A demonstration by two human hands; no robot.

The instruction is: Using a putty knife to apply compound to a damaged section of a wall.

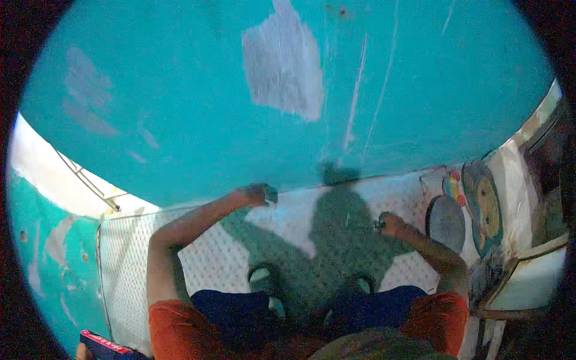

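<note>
My left hand is closed around a small grey block just below the lower edge of a large turquoise wall, which has pale grey patches and scratches. My right hand is closed around a small dark tool, too small to make out, held over the shadowed, dotted white floor. My shadow falls between my hands.
A grey disc and a round board stand at the right, near a framed pale panel. A second turquoise surface is at left. Someone's fingers touch a dark object with a red strip at lower left.
</note>
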